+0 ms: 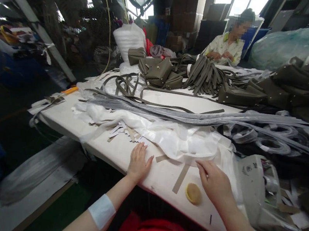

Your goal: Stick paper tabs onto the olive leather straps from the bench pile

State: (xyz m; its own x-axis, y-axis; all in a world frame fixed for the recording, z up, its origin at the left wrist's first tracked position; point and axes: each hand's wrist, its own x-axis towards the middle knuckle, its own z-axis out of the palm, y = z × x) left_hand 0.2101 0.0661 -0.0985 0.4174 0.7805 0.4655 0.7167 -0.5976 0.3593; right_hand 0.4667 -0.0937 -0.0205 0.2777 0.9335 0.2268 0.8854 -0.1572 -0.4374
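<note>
Left grip: our left hand (138, 163) lies spread on the desk (162, 177), fingertips beside the paper scraps (123, 128) | Right grip: our right hand (215, 183) curls at the near edge of the white sheeting (185, 142); we cannot tell whether it pinches | Between hands: 1 long brown strip (181, 179), 1 yellow-rimmed disc (193, 194) nearer the right
</note>
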